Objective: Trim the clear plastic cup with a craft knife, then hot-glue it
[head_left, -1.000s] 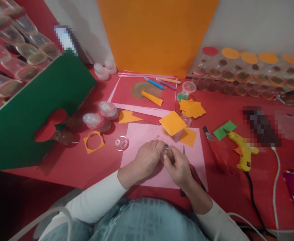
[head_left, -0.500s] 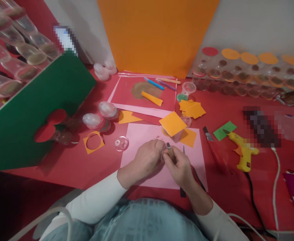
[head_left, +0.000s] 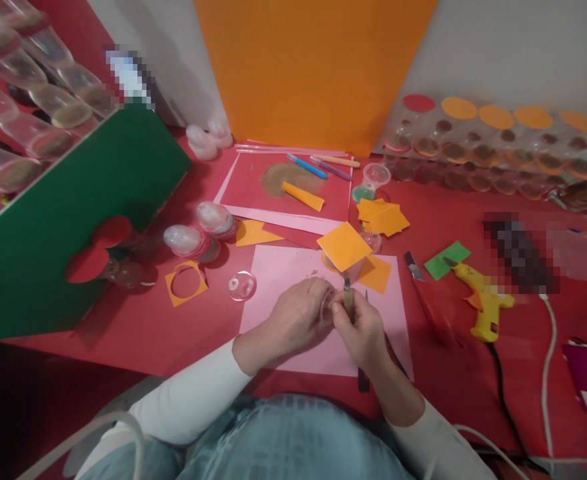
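Both my hands work close together over a pink paper sheet (head_left: 283, 267) on the red table. My left hand (head_left: 296, 317) is curled around a small clear plastic cup (head_left: 326, 308), mostly hidden by its fingers. My right hand (head_left: 361, 330) is closed on a thin tool with a metal tip (head_left: 347, 293), held against the cup's rim. An orange paper square (head_left: 343, 245) lies just beyond my fingers, on top of another clear cup. A clear plastic dome (head_left: 242, 285) rests to the left of the pink sheet.
A yellow glue gun (head_left: 483, 303) with its cord lies at the right, a utility knife (head_left: 416, 267) and green scrap (head_left: 446, 259) beside it. A green board (head_left: 68, 220) leans at left. Orange squares (head_left: 383, 217), pens (head_left: 318, 165), clear cups and a large orange sheet (head_left: 313, 67) stand behind.
My right hand has shifted a little to the right and turned the tool more upright against the cup. The left hand has hardly moved.
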Demonstrator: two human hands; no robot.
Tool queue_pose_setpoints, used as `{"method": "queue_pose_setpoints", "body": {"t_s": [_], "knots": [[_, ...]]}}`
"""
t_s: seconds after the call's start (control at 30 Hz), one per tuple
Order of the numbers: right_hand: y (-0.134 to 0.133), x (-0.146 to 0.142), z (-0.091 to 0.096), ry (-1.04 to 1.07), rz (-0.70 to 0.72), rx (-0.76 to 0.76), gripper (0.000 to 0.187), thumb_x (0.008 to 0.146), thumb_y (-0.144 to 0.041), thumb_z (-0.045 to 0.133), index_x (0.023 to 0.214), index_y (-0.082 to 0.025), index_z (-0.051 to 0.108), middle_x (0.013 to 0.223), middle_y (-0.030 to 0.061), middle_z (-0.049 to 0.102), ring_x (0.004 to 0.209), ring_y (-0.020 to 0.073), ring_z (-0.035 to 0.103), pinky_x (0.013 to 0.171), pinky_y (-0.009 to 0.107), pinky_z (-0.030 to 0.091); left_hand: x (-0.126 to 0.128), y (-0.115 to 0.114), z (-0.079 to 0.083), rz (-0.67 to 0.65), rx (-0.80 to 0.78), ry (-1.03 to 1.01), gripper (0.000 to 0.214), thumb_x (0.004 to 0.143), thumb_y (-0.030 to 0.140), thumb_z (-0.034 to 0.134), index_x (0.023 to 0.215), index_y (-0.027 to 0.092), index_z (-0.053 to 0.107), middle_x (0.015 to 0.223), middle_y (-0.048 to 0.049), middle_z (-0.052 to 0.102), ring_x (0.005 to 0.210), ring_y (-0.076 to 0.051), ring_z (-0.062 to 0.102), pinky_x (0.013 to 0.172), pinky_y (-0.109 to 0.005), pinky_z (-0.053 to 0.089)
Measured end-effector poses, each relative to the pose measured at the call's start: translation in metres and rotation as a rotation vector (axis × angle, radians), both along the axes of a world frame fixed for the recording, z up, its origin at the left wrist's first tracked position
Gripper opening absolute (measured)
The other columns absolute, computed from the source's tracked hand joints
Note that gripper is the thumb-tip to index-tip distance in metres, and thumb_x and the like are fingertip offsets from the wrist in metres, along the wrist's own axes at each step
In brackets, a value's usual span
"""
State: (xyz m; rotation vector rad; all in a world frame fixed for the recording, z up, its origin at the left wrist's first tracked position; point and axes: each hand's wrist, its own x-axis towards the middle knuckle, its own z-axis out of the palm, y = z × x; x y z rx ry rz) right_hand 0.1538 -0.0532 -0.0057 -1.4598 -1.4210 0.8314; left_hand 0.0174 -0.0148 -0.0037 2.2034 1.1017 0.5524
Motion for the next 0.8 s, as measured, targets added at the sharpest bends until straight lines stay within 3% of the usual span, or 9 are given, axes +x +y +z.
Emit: {"method": "queue_pose_setpoints", "body": {"t_s": [0.13,0.37,0.6,0.8], "knots": [[-0.005,0.003,-0.003,0.063,-0.016,-0.03,0.019,0.086,-0.026,0.046,0.068,-0.024,0.042,0.057,-0.0062,0.04,0.051,0.0107,0.039,0.049,0.024,0.035,-0.005,0.006,0.005,0.039,-0.069,-0.101,0.016,0.082,0.031,0.053,0.093,0.02,0.05,0.086,-0.0052,0.064,0.074,-0.019,0.061,0.065,-0.032,0.049],[-0.006,0.005,-0.002,0.028,-0.005,0.009,0.027,0.086,-0.025,0.048,0.061,-0.024,0.037,0.055,-0.007,0.035,0.049,0.0095,0.035,0.048,0.023,0.033,-0.013,0.014,0.005,0.08,0.091,-0.202,0.025,0.082,0.027,0.052,0.106,0.02,0.054,0.098,-0.0083,0.067,0.09,-0.023,0.065,0.08,-0.038,0.052],[-0.005,0.003,0.001,0.099,0.01,-0.052,0.018,0.078,-0.023,0.055,0.067,-0.024,0.04,0.058,-0.0073,0.042,0.049,0.0092,0.041,0.046,0.021,0.035,-0.014,0.014,0.003,0.095,0.196,-0.241,0.014,0.088,0.031,0.053,0.098,0.02,0.055,0.095,-0.0071,0.068,0.087,-0.02,0.065,0.079,-0.035,0.053],[-0.002,0.004,-0.001,0.013,-0.008,-0.045,0.032,0.083,-0.031,0.053,0.06,-0.024,0.031,0.053,-0.0074,0.035,0.05,0.0101,0.037,0.05,0.023,0.035,-0.011,0.012,0.002,0.128,0.163,-0.231,0.014,0.085,0.032,0.059,0.091,0.02,0.056,0.089,-0.0054,0.067,0.081,-0.019,0.064,0.073,-0.033,0.052]]}}
